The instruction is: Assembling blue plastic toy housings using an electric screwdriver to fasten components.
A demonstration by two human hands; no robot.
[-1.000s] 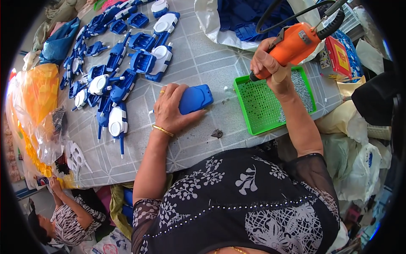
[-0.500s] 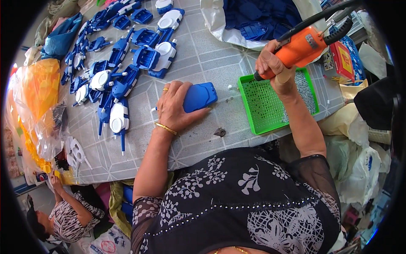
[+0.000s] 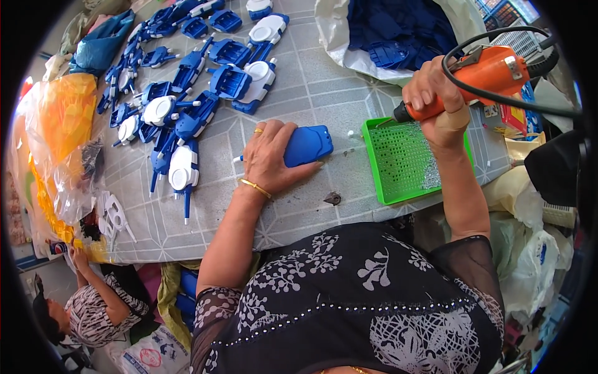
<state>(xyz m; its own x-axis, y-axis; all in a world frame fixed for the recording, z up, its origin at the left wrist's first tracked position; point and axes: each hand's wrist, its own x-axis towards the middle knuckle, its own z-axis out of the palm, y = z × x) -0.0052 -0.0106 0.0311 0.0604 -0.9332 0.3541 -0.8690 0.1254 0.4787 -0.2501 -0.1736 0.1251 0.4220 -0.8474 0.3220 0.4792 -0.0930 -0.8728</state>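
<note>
My left hand (image 3: 269, 153) is closed around a blue plastic housing (image 3: 308, 146), keeping it on the table with the thumb along its near edge. A white-tipped rod sticks out to the left of that hand. In my right hand (image 3: 438, 96) is an orange electric screwdriver (image 3: 492, 73), gripped near its black nose. Its tip points left, over the far left corner of a green perforated tray (image 3: 389, 198). Small silvery screws (image 3: 430, 168) lie heaped along the tray's right side.
Several blue-and-white plastic assemblies (image 3: 183, 168) crowd the table's left. A white sack (image 3: 333, 47) of blue parts stands at the far side. A black cord loops from the screwdriver. Clear bags with orange contents (image 3: 65, 118) lie far left; another person (image 3: 103, 305) works beyond the table's lower left.
The whole view has shifted, so the table's things sit farther right. The screwdriver has tilted flatter, with its tip still over the tray's far left corner. My left hand keeps hold of the housing.
</note>
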